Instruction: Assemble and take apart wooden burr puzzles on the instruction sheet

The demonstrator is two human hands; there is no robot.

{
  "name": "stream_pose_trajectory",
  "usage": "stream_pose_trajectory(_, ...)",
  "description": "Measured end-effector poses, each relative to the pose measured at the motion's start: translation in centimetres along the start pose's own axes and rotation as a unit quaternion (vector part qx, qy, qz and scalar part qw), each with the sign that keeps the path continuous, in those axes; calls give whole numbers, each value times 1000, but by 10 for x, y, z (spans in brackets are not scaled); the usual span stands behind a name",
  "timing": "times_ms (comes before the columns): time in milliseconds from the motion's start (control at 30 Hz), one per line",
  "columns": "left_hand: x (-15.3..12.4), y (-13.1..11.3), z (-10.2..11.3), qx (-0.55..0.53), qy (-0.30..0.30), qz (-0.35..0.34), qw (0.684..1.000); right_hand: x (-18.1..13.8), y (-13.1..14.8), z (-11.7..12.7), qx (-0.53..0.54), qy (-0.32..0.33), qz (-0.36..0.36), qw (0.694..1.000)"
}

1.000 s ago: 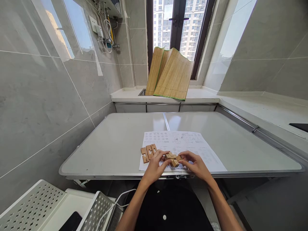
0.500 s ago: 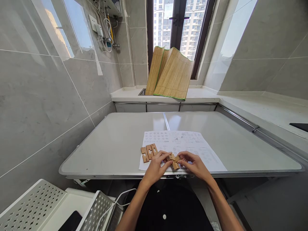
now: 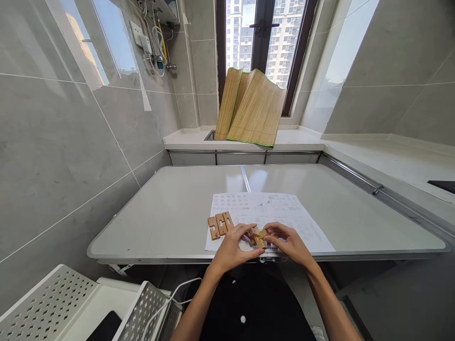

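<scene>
Between my hands is a cluster of interlocked wooden puzzle pieces (image 3: 259, 236), held just over the front edge of a printed paper sheet (image 3: 277, 203). My left hand (image 3: 235, 244) grips it from the left, thumb stretched along the near side and fingers over the far side. From the right, my right hand (image 3: 287, 240) pinches an arm of the cluster between thumb and fingers. Left of my left hand, several flat notched wooden pieces (image 3: 221, 224) with dark markings lie side by side on the paper. My fingers hide part of the cluster.
The white folding table (image 3: 170, 203) has its front edge close to my body. A white perforated basket (image 3: 50, 303) with a dark phone (image 3: 104, 327) and a cable (image 3: 177, 289) stands low at left. A bamboo mat (image 3: 256, 109) leans by the window.
My left thumb has slid right along the near side of the wooden cluster. The cluster has turned slightly in my hands. The flat pieces and paper stay put.
</scene>
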State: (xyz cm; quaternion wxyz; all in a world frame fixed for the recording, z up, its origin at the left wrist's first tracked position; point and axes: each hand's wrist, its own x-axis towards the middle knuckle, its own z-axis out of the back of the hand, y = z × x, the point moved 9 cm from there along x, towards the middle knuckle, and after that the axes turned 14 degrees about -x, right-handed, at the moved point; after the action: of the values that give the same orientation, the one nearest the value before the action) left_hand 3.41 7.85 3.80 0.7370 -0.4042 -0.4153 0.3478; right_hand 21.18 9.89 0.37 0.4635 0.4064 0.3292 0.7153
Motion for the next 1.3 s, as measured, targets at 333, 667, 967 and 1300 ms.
stream_pose_trajectory(333, -1, 4, -4, -15, 11, 24, 1000, -1, 2, -3, 0, 33, 2, 999)
stream_pose_trajectory(667, -3, 2, -3, -6, 8, 18, 1000, -1, 2, -2, 26, 29, 2, 999)
stream_pose_trajectory(967, -5, -2, 2, -25, -2, 14, 1000, 2, 13, -15, -55, 79, 18, 995)
stream_pose_trajectory(1300, -4, -2, 2, -36, 3, -1, 999, 1, 13, -16, -43, 110, 40, 992)
